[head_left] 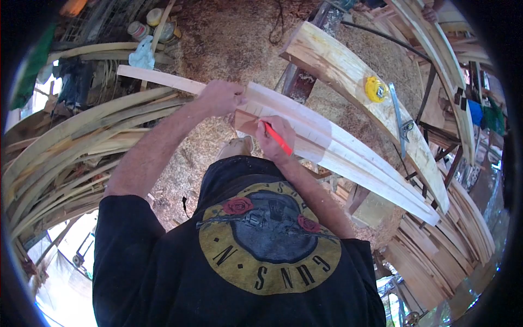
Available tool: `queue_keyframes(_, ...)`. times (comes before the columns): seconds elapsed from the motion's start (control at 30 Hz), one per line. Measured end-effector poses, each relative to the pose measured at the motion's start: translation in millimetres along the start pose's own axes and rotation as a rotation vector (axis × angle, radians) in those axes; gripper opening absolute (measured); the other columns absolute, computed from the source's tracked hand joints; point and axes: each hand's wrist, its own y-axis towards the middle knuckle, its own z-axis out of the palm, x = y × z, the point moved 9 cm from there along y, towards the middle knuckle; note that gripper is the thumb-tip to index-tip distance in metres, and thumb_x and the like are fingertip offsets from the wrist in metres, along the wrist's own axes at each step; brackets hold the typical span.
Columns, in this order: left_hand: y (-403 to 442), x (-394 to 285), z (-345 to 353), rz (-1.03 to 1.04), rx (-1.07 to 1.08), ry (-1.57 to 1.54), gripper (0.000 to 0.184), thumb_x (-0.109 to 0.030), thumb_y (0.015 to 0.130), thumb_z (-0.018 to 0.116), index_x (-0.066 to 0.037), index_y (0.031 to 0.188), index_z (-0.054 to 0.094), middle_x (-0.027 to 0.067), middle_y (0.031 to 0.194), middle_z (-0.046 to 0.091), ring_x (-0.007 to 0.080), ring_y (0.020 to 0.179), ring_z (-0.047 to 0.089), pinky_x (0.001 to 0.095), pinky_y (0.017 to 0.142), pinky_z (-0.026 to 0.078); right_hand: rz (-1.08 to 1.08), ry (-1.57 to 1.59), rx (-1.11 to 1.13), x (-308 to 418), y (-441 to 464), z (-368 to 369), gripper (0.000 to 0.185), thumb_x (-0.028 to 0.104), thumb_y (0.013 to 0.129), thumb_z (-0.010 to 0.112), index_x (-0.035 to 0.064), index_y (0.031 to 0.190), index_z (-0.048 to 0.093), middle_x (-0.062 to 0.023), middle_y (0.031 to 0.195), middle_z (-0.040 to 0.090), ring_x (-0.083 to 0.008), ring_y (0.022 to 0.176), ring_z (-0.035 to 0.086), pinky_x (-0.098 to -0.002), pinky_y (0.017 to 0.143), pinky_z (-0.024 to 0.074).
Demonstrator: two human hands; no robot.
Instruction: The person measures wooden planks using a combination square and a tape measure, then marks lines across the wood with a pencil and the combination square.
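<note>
My right hand (274, 136) is closed around a red carpenter's pencil (278, 139), its tip against a pale wooden beam (359, 158) near the beam's near end. Several short marks cross the wood there. My left hand (222, 98) is closed on a narrow wooden strip (158, 79) at the beam's left end; the strip sticks out to the left past the hand. The fingers partly hide where strip and beam meet. Beyond the beam lies a thick curved plank (338, 60), bearing a yellow tape measure (376, 89) and a combination square (404, 126).
Curved wooden pieces are stacked at the left (71, 131), with more boards (430, 256) at the lower right. Wood shavings (229, 32) cover the floor. Several jars (154, 17) and a pale blue cloth (143, 53) sit upper left. Another person's hand (430, 13) touches wood at the upper right.
</note>
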Motion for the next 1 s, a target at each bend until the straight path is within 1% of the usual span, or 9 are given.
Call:
queue_keyframes(0.07,-0.5,1.0,1.2,-0.003,0.004,0.001,0.036,-0.043,0.095,0.062,-0.007,0.094,0.069,0.0197,0.087,0.071,0.0418,0.086,0.068,0.0535,0.077,0.051,-0.033,0.018,-0.017,5.1,3.2,-2.7,0.016,0.005,0.082,0.072,0.0069,0.092,0.06,-0.0128,0.078,0.068,-0.0356,0.071,0.066,-0.0452,0.064,0.0527)
queue_keyframes(0.37,2.1,0.9,4.3,0.033,0.01,0.027,0.036,-0.043,0.096,0.059,-0.008,0.095,0.068,0.0189,0.088,0.07,0.0409,0.088,0.068,0.0532,0.078,0.052,0.014,-0.007,-0.008,-1.5,-0.7,0.3,0.014,0.007,0.081,0.073,0.0068,0.091,0.063,-0.0145,0.081,0.068,-0.0372,0.074,0.066,-0.0447,0.065,0.0532)
queue_keyframes(0.47,0.5,1.7,5.4,0.026,0.013,0.031,0.036,-0.043,0.097,0.058,-0.009,0.096,0.068,0.019,0.088,0.07,0.0406,0.089,0.068,0.0531,0.079,0.052,0.07,0.086,0.027,-7.6,0.1,-0.5,0.008,0.009,0.085,0.069,0.0053,0.09,0.064,-0.0123,0.078,0.068,-0.0296,0.07,0.067,-0.0404,0.063,0.0525)
queue_keyframes(0.57,3.2,4.1,5.9,0.003,0.009,0.027,0.036,-0.044,0.097,0.058,-0.009,0.098,0.069,0.0195,0.089,0.07,0.0406,0.09,0.068,0.0524,0.081,0.052,0.649,0.452,0.176,-31.7,-18.3,-3.3,0.007,0.01,0.088,0.065,0.003,0.088,0.065,-0.0066,0.074,0.066,-0.0156,0.069,0.063,-0.0334,0.062,0.0499)
queue_keyframes(0.67,0.1,5.3,3.8,-0.073,0.028,0.011,0.035,-0.043,0.095,0.06,-0.01,0.1,0.069,0.0187,0.093,0.071,0.0397,0.093,0.067,0.0513,0.084,0.052,0.564,0.432,0.118,-38.8,-31.1,-22.6,0.009,0.011,0.089,0.063,0.0014,0.088,0.064,-0.0025,0.073,0.062,-0.0069,0.069,0.056,-0.0274,0.061,0.0463)
queue_keyframes(0.73,-0.5,-2.5,-0.8,-0.124,0.067,0.02,0.031,-0.04,0.093,0.064,-0.009,0.1,0.068,0.0157,0.1,0.072,0.0372,0.099,0.067,0.0504,0.088,0.05,0.55,0.443,0.056,-51.6,-52.5,-46.9,0.009,0.012,0.091,0.062,0.0029,0.09,0.062,-0.0023,0.076,0.063,-0.0066,0.069,0.056,-0.0252,0.06,0.0452)
queue_keyframes(0.83,-6.2,-23.4,-26.0,-0.094,-0.176,0.104,0.03,-0.033,0.089,0.068,-0.008,0.106,0.066,0.0154,0.112,0.069,0.0368,0.111,0.062,0.0511,0.097,0.044,0.638,0.483,-0.106,-79.4,-88.2,-80.4,0.008,0.011,0.091,0.061,0.0035,0.088,0.061,-0.0021,0.075,0.062,-0.0069,0.067,0.055,-0.0252,0.058,0.0447)
queue_keyframes(0.93,-18.1,-77.6,-45.5,0.11,-0.456,0.158,0.031,-0.024,0.084,0.07,-0.008,0.11,0.064,0.0168,0.118,0.064,0.0382,0.117,0.057,0.0519,0.103,0.039,0.741,0.463,-0.282,-101.2,-130.8,-122.3,0.007,0.009,0.09,0.06,0.0034,0.086,0.061,-0.0027,0.074,0.061,-0.0076,0.062,0.052,-0.0262,0.056,0.0445)
queue_keyframes(1.0,-24.8,-122.3,-23.6,0.32,-0.432,-0.001,0.032,-0.022,0.082,0.068,-0.007,0.11,0.065,0.0179,0.116,0.063,0.0386,0.115,0.057,0.0518,0.103,0.04,0.777,0.46,-0.375,-115.8,-164.5,-145.9,0.006,0.007,0.089,0.06,0.0032,0.084,0.061,-0.0033,0.073,0.061,-0.0083,0.06,0.052,-0.0263,0.054,0.0444)
